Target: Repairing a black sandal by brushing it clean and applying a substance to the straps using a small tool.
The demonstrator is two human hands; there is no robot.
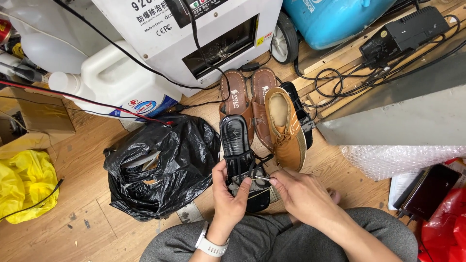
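I sit on a wooden floor with a black strappy sandal in front of my knees. My left hand grips the sandal's heel end from the left side. My right hand pinches a thin pale strip or tool at the sandal's straps, fingertips touching it. Just beyond the sandal lie a pair of brown leather sandals and a tan lace-up shoe, with another black sandal partly hidden behind the shoe.
A crumpled black plastic bag lies to the left, a yellow bag further left. A white jug and white machine stand behind. A blue tank, cables, black box, bubble wrap and phone are at right.
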